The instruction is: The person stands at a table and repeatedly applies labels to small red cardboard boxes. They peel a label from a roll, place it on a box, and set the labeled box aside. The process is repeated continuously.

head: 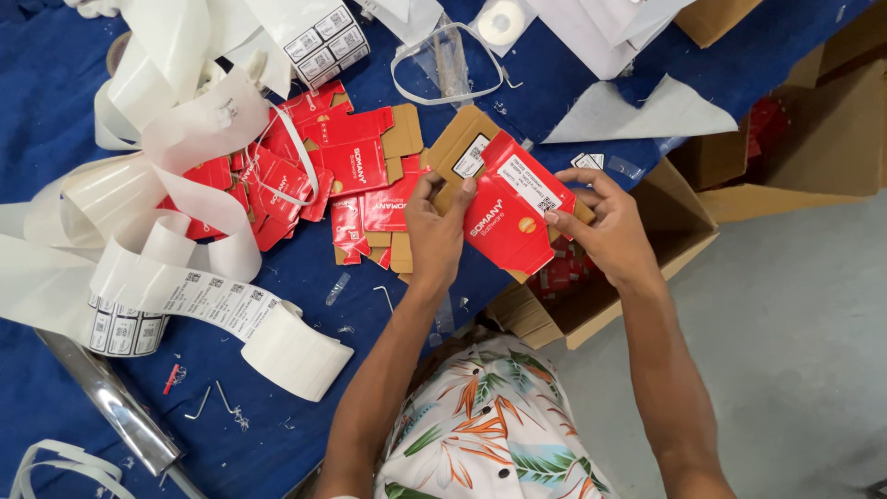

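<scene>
Both hands hold one flat red carton blank (pixel 506 208) with brown cardboard flaps and white stickers on its face. My left hand (pixel 432 229) pinches its left edge, thumb on top. At the carton's right edge, my right hand (pixel 601 226) has its fingers on the red face near a sticker. A heap of similar red flat cartons (pixel 323 171) lies on the blue table cover (pixel 55 92) just left of my left hand.
Long curls of white label backing strip (pixel 176 148) and a label roll (pixel 231 310) spread over the table's left. An open brown cardboard box (pixel 601 296) with red cartons inside sits below my right hand. A shiny metal tube (pixel 120 407) and small hex keys lie near the front edge.
</scene>
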